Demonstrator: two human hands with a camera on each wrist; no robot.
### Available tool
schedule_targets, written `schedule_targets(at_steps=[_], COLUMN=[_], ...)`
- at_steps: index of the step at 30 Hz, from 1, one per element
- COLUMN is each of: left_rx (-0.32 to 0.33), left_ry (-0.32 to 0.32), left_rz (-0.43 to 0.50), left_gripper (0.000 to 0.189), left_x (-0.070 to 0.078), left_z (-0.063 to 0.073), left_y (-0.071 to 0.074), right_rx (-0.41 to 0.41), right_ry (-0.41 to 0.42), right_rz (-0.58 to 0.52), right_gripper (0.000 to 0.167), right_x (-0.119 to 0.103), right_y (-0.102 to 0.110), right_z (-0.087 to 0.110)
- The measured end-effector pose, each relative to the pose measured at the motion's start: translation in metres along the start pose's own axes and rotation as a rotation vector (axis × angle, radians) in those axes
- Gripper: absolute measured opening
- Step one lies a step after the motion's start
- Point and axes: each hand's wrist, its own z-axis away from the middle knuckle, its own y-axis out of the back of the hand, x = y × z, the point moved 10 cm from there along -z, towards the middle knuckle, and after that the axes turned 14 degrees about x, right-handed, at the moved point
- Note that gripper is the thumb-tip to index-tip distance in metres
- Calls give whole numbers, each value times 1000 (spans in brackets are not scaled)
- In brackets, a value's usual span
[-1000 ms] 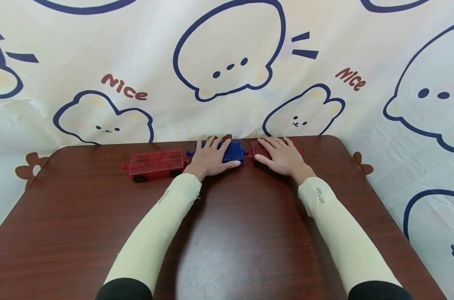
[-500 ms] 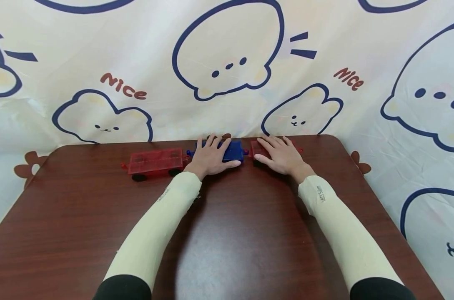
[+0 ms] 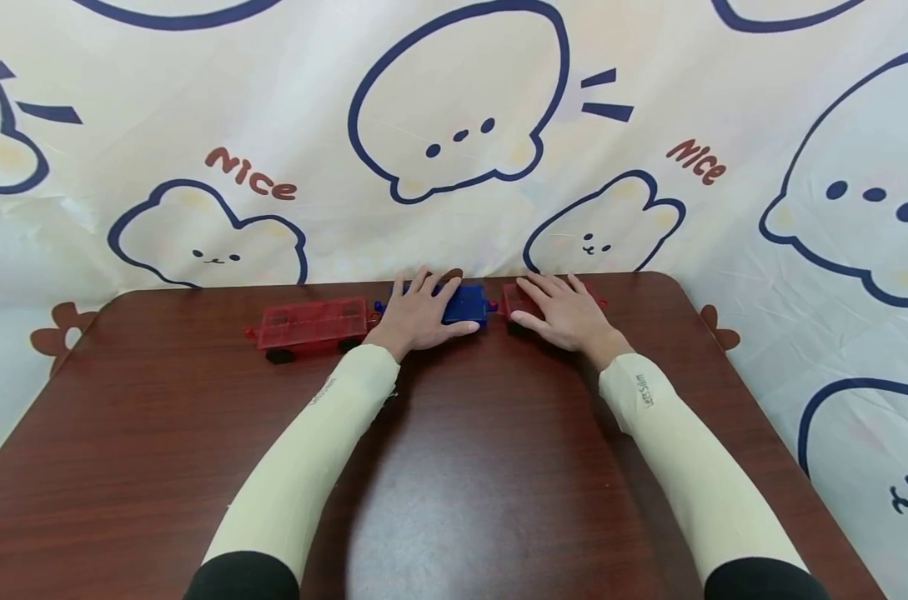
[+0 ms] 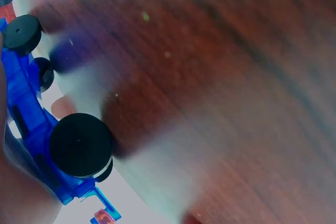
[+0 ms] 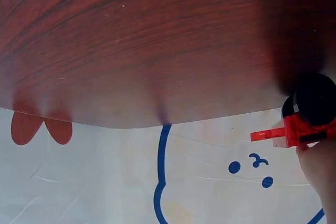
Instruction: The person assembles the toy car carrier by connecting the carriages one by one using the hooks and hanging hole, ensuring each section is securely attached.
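A transparent blue toy train car (image 3: pixel 464 304) with black wheels stands at the table's far edge. My left hand (image 3: pixel 416 320) grips it from above, fingers spread across its top and thumb along its near side. In the left wrist view, a fingertip (image 4: pixel 63 107) shows past the blue body. My right hand (image 3: pixel 568 317) holds a smaller-looking red toy train car (image 3: pixel 515 298) and covers most of it. Their facing couplers meet between the hands. Left of my left hand, a red toy train car (image 3: pixel 313 323) stands on its wheels, its coupler close to the blue one.
The cars stand in a row on a dark brown wooden table (image 3: pixel 499 467) with rounded far corners. Behind and beside it hangs a pale cloth (image 3: pixel 454 225) with cartoon outlines, close to the far edge.
The hands and the cars keep their places. Only the head view shifts very slightly.
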Motion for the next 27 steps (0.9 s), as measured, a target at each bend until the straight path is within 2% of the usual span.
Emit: schedule_targets(at_steps=[12,19,27], left_rx=[51,61,62], left_ry=[18,32,49], left_rz=[20,29,4], left_gripper=[95,93,92], left_x=[-14,-19,-28], left_z=[9,14,19], left_y=[18,27,32], right_rx=[64,107,98], right_ry=[86,111,110], right_rz=[36,17,-1], right_gripper=[83,78,76], right_x=[-24,-40,-54], right_y=[9,17,16], right_z=[-5,-11,-14])
